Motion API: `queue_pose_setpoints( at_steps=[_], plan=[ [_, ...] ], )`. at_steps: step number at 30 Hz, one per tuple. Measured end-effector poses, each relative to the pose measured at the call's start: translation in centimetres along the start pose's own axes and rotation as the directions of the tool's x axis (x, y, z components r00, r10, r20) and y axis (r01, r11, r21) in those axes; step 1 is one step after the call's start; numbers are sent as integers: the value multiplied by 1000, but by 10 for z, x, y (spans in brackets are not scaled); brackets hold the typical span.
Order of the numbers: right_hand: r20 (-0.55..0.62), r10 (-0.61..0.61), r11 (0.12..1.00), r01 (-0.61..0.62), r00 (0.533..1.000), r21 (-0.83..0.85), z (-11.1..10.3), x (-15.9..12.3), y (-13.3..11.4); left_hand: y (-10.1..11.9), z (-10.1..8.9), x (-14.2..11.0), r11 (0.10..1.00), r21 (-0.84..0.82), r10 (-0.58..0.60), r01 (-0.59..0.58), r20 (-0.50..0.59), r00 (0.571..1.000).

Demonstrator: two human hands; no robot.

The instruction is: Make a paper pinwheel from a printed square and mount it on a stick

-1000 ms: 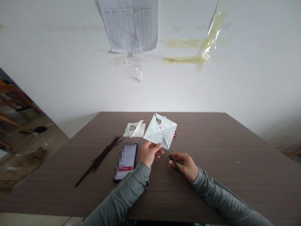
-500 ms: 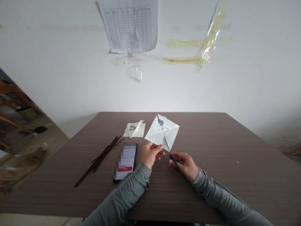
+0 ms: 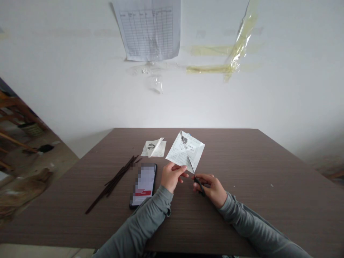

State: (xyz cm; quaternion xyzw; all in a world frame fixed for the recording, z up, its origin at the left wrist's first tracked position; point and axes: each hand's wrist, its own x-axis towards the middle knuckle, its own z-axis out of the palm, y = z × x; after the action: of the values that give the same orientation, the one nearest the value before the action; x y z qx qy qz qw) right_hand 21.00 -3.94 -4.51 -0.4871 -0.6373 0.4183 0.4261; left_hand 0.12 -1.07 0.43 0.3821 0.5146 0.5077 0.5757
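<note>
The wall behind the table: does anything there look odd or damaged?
Yes: yellowed tape strips and torn clear plastic cling to the white wall, right of the paper chart, looking like leftover residue.

Creased grey sleeves end at the left hand and right hand

Reached in from seven o'clock, the left hand, fingers pinched closed; angled in from five o'clock, the right hand, fingers curled.
</note>
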Motion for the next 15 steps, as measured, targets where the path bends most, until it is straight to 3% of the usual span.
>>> queue_pose_setpoints(
  at_steps=[3,15],
  plan=[
    [47,45,999,-47,998,22,-1,0,-2,0,0,0,1000,-9,-2,2,-1,1000],
    [47,76,995,-79,996,59,-1,-1,-4,0,-1,0,1000,22,3,-3,0,1000]
  ],
)
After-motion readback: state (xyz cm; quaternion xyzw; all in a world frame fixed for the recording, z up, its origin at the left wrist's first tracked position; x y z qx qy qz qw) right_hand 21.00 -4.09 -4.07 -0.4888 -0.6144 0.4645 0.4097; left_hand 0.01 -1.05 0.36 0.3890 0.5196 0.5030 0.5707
